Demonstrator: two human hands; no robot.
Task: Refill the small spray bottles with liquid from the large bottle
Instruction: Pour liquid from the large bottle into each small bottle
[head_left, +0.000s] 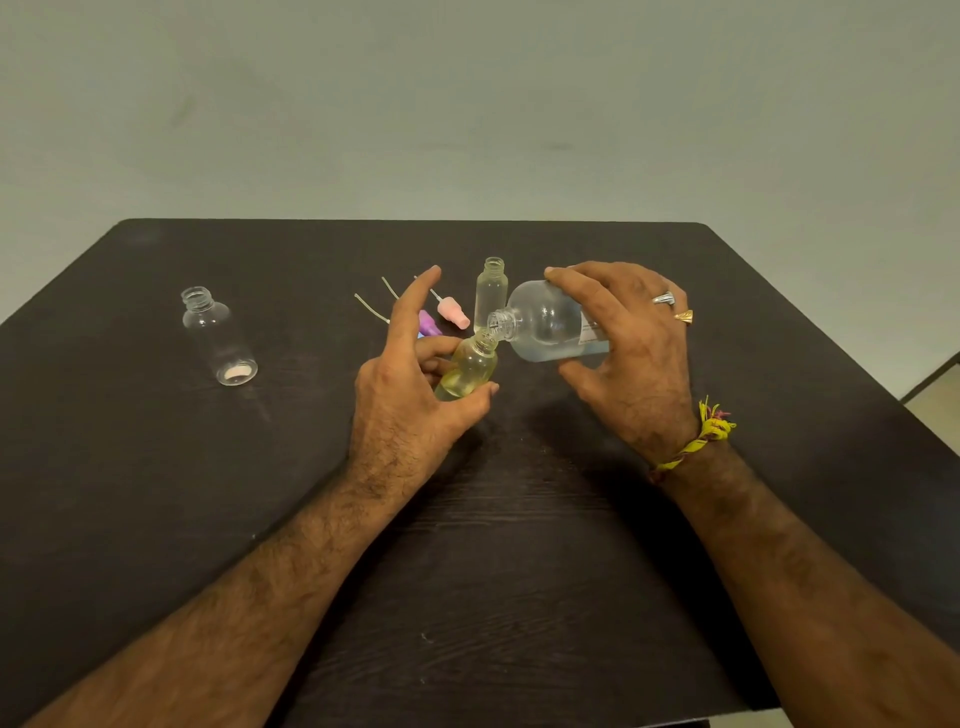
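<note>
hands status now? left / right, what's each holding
Left hand: grip on small bottle, index finger raised.
Right hand: grip on large bottle, tilted, pouring.

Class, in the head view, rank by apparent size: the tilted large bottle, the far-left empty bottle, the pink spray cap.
1. large bottle, partly hidden by the hand
2. far-left empty bottle
3. pink spray cap

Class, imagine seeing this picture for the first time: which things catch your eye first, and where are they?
At the table's centre, the right hand tips the large bottle so its mouth meets the small bottle of yellowish liquid held by the left hand. An empty clear bottle stands alone at the left.
</note>
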